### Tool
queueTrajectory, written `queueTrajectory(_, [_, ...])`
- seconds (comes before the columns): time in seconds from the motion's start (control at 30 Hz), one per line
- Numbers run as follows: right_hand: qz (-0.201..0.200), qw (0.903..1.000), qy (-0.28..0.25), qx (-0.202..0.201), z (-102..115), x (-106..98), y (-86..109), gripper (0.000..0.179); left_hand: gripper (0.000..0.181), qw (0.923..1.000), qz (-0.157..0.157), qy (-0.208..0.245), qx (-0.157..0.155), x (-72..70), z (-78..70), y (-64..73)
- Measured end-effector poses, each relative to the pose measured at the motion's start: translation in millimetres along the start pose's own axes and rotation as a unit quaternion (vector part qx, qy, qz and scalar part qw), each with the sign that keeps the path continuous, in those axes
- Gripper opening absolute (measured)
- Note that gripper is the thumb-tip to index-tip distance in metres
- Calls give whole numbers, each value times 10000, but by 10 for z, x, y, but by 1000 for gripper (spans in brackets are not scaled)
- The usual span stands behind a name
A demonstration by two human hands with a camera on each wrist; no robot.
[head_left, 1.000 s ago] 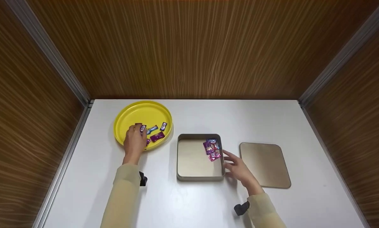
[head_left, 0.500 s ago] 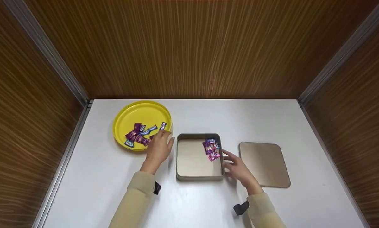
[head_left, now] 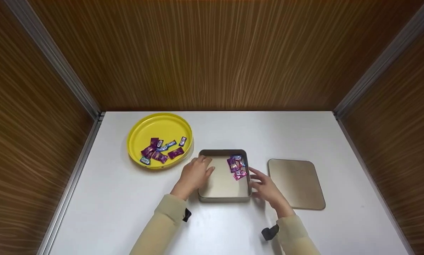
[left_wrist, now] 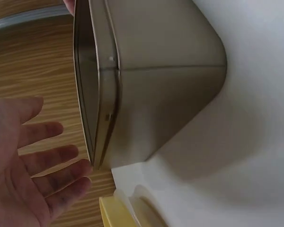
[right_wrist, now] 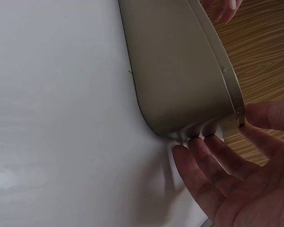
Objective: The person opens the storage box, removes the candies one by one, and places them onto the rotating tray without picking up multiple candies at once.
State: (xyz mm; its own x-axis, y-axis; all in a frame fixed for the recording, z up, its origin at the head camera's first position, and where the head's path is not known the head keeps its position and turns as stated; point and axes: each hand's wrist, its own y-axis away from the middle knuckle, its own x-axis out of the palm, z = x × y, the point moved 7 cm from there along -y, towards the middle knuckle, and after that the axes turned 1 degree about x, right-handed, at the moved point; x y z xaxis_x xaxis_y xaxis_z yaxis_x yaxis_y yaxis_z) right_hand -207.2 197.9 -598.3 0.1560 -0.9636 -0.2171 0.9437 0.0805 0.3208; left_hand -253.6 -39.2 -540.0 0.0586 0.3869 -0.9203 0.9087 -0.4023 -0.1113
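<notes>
Over the left rim of a square metal tin (head_left: 222,184) hovers my left hand (head_left: 194,174). The left wrist view has that hand (left_wrist: 33,165) with fingers spread and nothing held; its fingertips are close to the rim, though contact is unclear. My right hand (head_left: 268,189) touches the tin's right side. In the right wrist view, the right hand's fingertips (right_wrist: 182,153) rest against the tin's wall (right_wrist: 180,71), thumb near the rim. Several wrapped candies (head_left: 237,166) lie inside the tin, along its right side. A yellow round tray (head_left: 162,122) holds several purple and blue wrapped candies (head_left: 158,152).
A flat square lid (head_left: 297,184) lies on the white table (head_left: 219,230) to the right of the tin. Wood-grain panels (head_left: 212,56) stand behind and at both sides of the table.
My left hand has moved from the candies in the yellow tray, right and toward me, to the tin's left rim. The right hand and tin have stayed put.
</notes>
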Motion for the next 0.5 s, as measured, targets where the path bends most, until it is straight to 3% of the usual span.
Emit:
queueTrajectory(0.13, [43, 10000, -32, -24, 92, 18, 46, 58, 43, 9989, 424, -178, 125, 115, -126, -7])
queueTrajectory(0.23, [-21, 10000, -33, -49, 3, 5, -20, 58, 42, 9976, 548, -312, 293, 180, -245, -25])
queueTrajectory(0.5, [-210, 9994, -158, -204, -29, -15, -117, 53, 40, 9935, 587, -666, 713, 319, -511, -78])
